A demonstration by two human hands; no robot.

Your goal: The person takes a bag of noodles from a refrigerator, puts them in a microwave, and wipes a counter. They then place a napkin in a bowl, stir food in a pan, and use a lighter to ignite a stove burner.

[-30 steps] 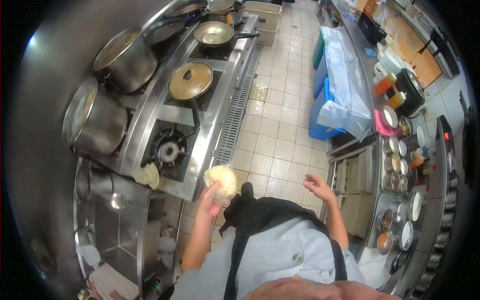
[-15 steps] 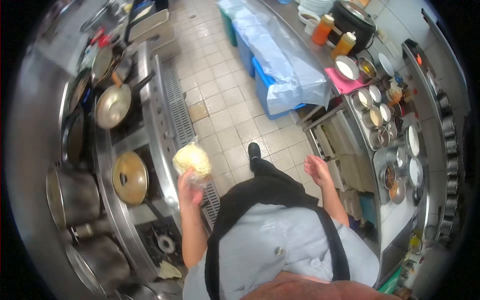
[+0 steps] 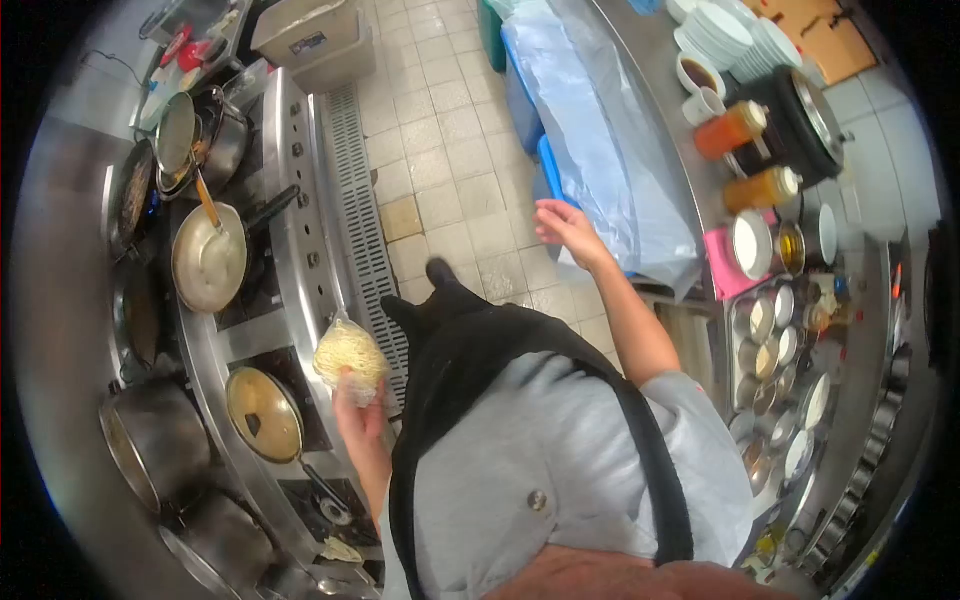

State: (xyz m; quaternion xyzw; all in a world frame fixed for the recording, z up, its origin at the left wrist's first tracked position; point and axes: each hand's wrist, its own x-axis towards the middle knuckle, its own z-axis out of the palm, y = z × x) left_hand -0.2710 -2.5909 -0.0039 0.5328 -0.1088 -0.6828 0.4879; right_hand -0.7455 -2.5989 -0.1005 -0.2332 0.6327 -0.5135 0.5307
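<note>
My left hand (image 3: pixel 362 405) grips a clear plastic bag of pale yellow noodles (image 3: pixel 348 356), held out over the front edge of the stove (image 3: pixel 318 290). The fingers wrap round the lower side of the bag, and its twisted top points away from me. My right hand (image 3: pixel 568 228) is raised over the aisle with its fingers apart and nothing in it. Closest to that hand is the sheet of bluish plastic (image 3: pixel 610 150) draped over blue bins (image 3: pixel 540 165).
Left, the stove carries a pan with pale liquid (image 3: pixel 210 257), a lidded pan (image 3: pixel 264 414) and large pots (image 3: pixel 160 440). Right, a counter bears sauce bottles (image 3: pixel 730 130), stacked plates (image 3: pixel 715 40) and metal ingredient containers (image 3: pixel 760 318). Floor tiles (image 3: pixel 440 150) and a drain grate (image 3: pixel 360 200) lie between.
My right hand has swung forward and left, from beside the shelves to near the plastic sheet. My left hand still holds the noodle bag, slightly lower in view. The view has turned and shifted.
</note>
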